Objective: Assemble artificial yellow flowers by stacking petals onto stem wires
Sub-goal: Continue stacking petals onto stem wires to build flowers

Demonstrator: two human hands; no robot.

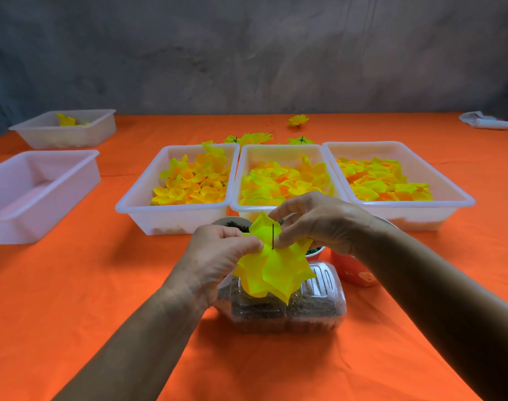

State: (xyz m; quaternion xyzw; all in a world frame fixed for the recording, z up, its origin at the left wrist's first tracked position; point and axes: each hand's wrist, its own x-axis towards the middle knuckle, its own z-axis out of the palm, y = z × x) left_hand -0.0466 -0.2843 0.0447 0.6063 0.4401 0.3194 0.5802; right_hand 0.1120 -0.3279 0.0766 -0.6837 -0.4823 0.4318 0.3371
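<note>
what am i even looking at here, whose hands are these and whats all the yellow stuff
This is one picture from a camera worn on a person's head, looking down at their own two bare hands. No machine is involved. They are building fake flowers. The left hand and the right hand both pinch a stack of yellow petals threaded on a thin dark stem wire. On the orange tablecloth behind stand three white trays of loose petals, with finished flowers farther back. Below the hands sits a clear plastic box holding small dark pieces.
</note>
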